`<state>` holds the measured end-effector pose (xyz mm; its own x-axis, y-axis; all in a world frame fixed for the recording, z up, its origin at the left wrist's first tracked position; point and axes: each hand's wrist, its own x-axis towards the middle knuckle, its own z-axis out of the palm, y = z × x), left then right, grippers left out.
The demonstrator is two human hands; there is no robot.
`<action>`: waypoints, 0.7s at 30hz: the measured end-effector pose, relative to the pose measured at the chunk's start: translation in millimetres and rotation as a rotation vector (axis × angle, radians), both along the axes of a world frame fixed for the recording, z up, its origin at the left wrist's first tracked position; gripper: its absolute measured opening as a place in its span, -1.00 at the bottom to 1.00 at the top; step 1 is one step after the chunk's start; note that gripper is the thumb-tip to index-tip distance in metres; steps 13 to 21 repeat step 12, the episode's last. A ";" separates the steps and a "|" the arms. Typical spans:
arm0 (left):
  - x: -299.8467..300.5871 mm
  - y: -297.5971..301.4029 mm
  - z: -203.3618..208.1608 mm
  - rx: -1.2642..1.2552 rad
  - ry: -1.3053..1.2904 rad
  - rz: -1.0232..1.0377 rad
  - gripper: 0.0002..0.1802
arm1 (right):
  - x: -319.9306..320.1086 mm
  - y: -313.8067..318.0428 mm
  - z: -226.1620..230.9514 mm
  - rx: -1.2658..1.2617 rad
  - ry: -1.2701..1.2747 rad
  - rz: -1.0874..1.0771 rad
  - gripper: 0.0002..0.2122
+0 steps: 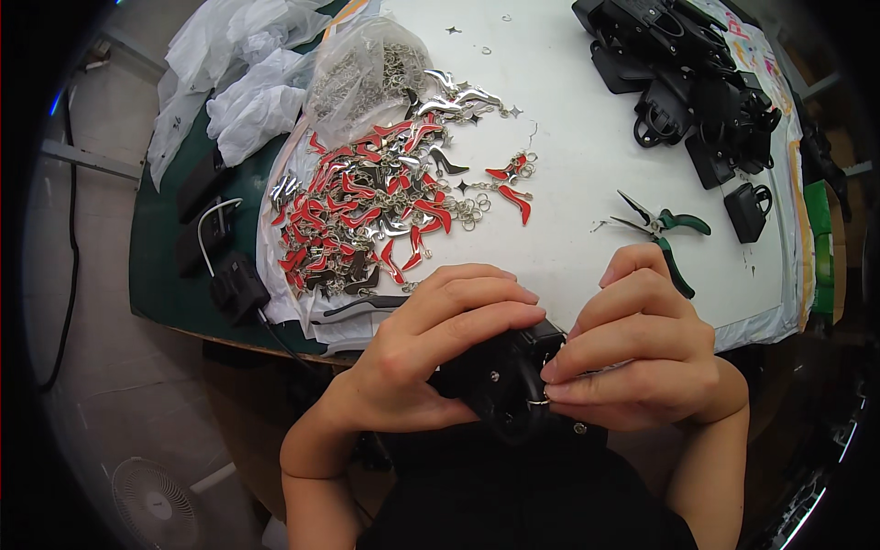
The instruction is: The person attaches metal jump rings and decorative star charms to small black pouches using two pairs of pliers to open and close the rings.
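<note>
In front of my body, my left hand (pixel 412 353) is wrapped round a small black bag (pixel 486 390) with a loop handle. Thumb and fingers of my right hand (pixel 642 362) pinch a small silver metal ring (pixel 537 401) at the loop; the fingertips partly hide it. On the white table beyond my right hand lie spread pliers (pixel 674 223) with green handles. Left of centre is a heap of shoe-shaped charms (pixel 357 211) in red, black and silver, with chains. Beside my left hand rests a grey-handled tool (pixel 362 307), partly covered.
Several black bags (pixel 697 101) are piled at the far right, with one small black bag (pixel 748 211) nearer. A clear plastic bag (pixel 367 78) of silver chains stands behind the charms. Black devices with a white cable (pixel 206 234) lie on the left edge. Two red charms (pixel 513 188) lie apart.
</note>
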<state>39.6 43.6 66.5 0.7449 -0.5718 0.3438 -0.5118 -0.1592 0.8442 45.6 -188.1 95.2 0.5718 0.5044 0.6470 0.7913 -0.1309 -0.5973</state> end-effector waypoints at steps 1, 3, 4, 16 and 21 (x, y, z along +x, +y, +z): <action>0.5 0.2 -0.1 0.000 -0.001 -0.001 -0.28 | -0.4 -0.1 0.1 0.000 -0.001 -0.001 -0.82; 1.6 1.3 -0.1 0.011 -0.005 -0.019 -0.26 | -0.8 -0.3 0.2 -0.016 -0.015 -0.017 -0.83; 2.5 2.2 0.1 0.011 -0.005 -0.018 -0.26 | -0.5 -1.5 1.0 -0.016 -0.015 -0.017 -0.83; 1.9 13.2 -2.3 -0.097 0.434 -0.250 -0.04 | 10.3 -4.2 0.1 -0.162 0.394 -0.014 -0.81; 1.9 13.2 -2.3 -0.097 0.434 -0.250 -0.04 | 10.3 -4.2 0.1 -0.162 0.394 -0.014 -0.81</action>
